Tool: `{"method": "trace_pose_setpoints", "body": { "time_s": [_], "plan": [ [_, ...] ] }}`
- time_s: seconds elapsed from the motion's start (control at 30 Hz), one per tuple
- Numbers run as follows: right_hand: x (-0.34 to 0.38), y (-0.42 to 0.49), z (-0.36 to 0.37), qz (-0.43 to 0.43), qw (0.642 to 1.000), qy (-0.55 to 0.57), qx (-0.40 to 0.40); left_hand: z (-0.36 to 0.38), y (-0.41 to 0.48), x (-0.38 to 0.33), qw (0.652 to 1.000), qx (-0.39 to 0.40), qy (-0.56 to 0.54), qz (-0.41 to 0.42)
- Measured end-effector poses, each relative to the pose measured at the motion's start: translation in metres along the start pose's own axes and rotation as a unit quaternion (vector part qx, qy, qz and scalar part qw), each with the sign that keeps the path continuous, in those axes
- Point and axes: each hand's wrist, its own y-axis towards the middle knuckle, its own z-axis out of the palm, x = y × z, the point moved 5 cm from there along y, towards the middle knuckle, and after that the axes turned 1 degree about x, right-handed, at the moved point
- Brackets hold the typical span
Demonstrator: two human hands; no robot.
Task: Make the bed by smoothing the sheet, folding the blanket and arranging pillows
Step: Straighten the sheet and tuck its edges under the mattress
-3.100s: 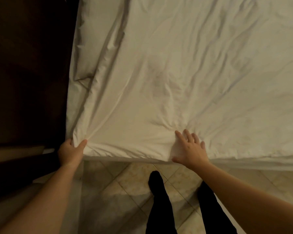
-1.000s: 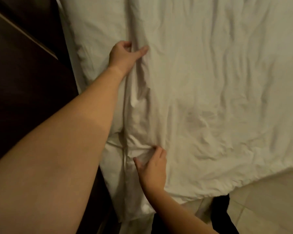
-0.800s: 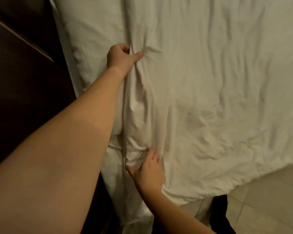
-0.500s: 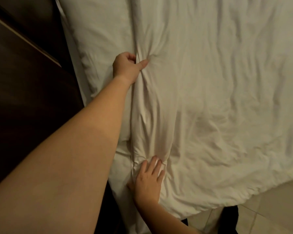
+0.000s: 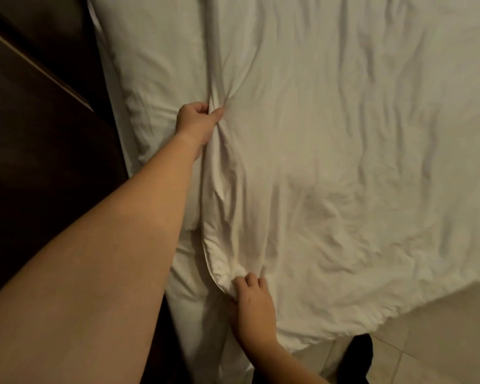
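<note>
Left hand (image 5: pixel 197 120) pinched shut on the blanket (image 5: pixel 330 162) edge, partway up the bed's left side, fabric puckered at the fingertips. Right hand (image 5: pixel 251 306) closed on the same edge nearer the bed's bottom-left corner, fingers curled into a bunched lump of cloth. Compared with half a second back: left hand drawn closer to the foot of the bed along the edge, right hand changed from flat pressing to gripping, slack ridge between the two hands now fuller. Reads as a two-point hold being set up to lift or fold the blanket over, so probably start of the folding step; smoothing not finished, wrinkles all over the blanket surface. Blanket spread across most of the bed, its left edge lying just beside the uncovered sheet (image 5: pixel 155 65) strip along the bed's left edge. Dark furniture (image 5: pixel 39 134) beside that edge, tiled floor (image 5: pixel 427 342) at the foot. No containers in view. No pillows clearly seen.
</note>
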Motion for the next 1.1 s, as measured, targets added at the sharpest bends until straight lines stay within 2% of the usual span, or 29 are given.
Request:
{"method": "trace_pose_setpoints", "body": {
  "time_s": [0.13,0.27,0.63,0.8,1.1],
  "plan": [
    [-0.018,-0.023,-0.043,0.031,0.991,0.128,-0.009,0.000,-0.012,-0.018,0.998,-0.010,-0.045,-0.040],
    [-0.052,-0.038,-0.104,0.064,0.982,0.165,-0.064,0.006,-0.018,-0.047,0.995,-0.026,-0.072,-0.063],
    [-0.212,-0.052,-0.314,0.143,0.960,0.119,-0.210,0.121,-0.059,-0.192,0.995,-0.026,-0.095,-0.025],
    [-0.285,-0.057,-0.405,0.131,0.952,0.109,-0.254,0.194,-0.086,-0.241,0.991,-0.044,-0.127,-0.007],
    [-0.450,-0.065,-0.540,0.083,0.952,0.096,-0.279,0.345,-0.128,-0.314,0.990,-0.081,-0.110,0.025]
  ]
}}
